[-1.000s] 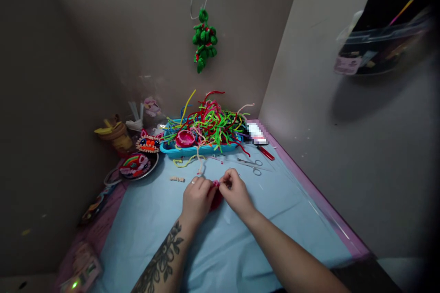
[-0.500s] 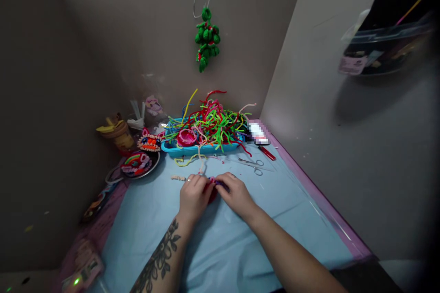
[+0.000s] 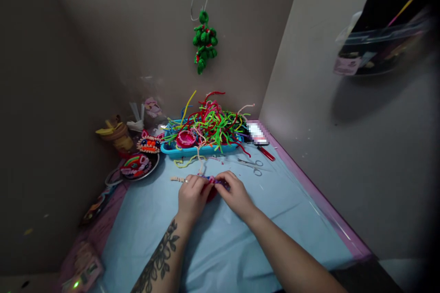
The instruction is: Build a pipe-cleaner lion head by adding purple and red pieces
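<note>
My left hand (image 3: pixel 191 196) and my right hand (image 3: pixel 235 193) meet over the light blue sheet (image 3: pixel 220 238) on the table. Both are closed in a pinch on a small red and pink pipe-cleaner piece (image 3: pixel 211 187) held between them; a bluish strand shows at its top. Most of the piece is hidden by my fingers. A short beige pipe-cleaner bit (image 3: pixel 177 179) lies just left of my left hand.
A blue tray (image 3: pixel 199 149) heaped with coloured pipe cleaners stands behind my hands. Scissors (image 3: pixel 252 165) and a red tool (image 3: pixel 266 153) lie to the right. Finished craft pieces on a plate (image 3: pixel 137 165) sit at left. A green pipe-cleaner figure (image 3: pixel 204 41) hangs on the back wall.
My hands have shifted slightly away from me and closed more tightly over the red and pink piece. Nothing else has moved.
</note>
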`<state>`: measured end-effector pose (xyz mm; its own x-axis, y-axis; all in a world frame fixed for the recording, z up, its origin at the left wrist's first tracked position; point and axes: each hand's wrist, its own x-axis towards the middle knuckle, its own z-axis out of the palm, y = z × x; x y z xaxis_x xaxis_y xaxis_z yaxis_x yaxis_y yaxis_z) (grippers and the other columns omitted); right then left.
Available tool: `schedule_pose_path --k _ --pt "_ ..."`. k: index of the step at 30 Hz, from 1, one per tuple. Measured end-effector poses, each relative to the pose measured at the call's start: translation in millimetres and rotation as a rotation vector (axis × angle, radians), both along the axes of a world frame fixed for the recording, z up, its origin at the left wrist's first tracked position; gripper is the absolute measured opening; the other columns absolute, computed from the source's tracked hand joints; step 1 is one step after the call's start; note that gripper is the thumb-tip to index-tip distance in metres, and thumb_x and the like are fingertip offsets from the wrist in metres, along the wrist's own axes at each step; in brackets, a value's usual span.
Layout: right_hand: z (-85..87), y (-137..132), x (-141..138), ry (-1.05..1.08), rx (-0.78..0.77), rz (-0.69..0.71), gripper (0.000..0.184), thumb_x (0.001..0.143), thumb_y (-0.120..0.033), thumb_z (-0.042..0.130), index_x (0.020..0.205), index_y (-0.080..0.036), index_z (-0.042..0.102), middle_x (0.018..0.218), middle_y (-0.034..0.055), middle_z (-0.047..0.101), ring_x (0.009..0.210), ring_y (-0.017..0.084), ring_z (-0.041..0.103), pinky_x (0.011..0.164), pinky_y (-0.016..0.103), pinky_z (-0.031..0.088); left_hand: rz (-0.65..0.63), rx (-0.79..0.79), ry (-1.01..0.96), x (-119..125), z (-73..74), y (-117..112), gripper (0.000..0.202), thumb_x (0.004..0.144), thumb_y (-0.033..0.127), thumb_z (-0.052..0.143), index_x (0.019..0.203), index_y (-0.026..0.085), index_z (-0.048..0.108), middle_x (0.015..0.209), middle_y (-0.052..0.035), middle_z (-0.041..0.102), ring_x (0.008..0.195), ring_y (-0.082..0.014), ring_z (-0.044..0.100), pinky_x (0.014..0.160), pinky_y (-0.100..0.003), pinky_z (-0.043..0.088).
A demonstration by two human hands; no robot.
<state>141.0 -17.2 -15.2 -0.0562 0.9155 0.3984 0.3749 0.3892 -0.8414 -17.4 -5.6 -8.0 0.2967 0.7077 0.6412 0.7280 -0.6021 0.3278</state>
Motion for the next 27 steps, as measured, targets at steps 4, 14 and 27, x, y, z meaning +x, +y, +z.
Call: schedule_pose_path --k 4,14,27 --pt "-0.1 0 2 0.002 0.007 0.028 0.016 0.082 -0.011 0.050 0.086 -0.022 0.061 0.084 0.0031 0.059 0.083 0.018 0.056 0.075 0.029 0.044 -0.015 0.013 0.005 -1 -0.5 -1 0.013 0.086 0.026 0.055 0.075 0.020 0.059 0.070 -0.0035 0.061 0.072 -0.0188 0.053 0.068 -0.031 0.043" --pt "-2.9 6 7 0.396 -0.183 0.042 0.021 0.089 -0.035 0.046 0.093 -0.021 0.061 0.087 0.0055 0.064 0.078 0.018 0.060 0.070 0.031 0.048 0.010 0.053 -0.097 -5 -0.9 2 0.011 0.084 0.029 0.059 0.080 0.020 0.055 0.072 -0.0020 0.060 0.071 -0.0175 0.055 0.067 -0.030 0.044" --pt "-7.5 0 -7 0.664 -0.476 0.360 0.061 0.069 -0.022 0.069 0.123 -0.027 0.043 0.106 0.0035 0.059 0.090 0.019 0.061 0.083 0.037 0.050 -0.075 0.191 -0.304 -4 -3.2 0 0.012 0.078 0.021 0.064 0.078 0.021 0.053 0.074 -0.0003 0.055 0.072 -0.0155 0.054 0.070 -0.030 0.044"
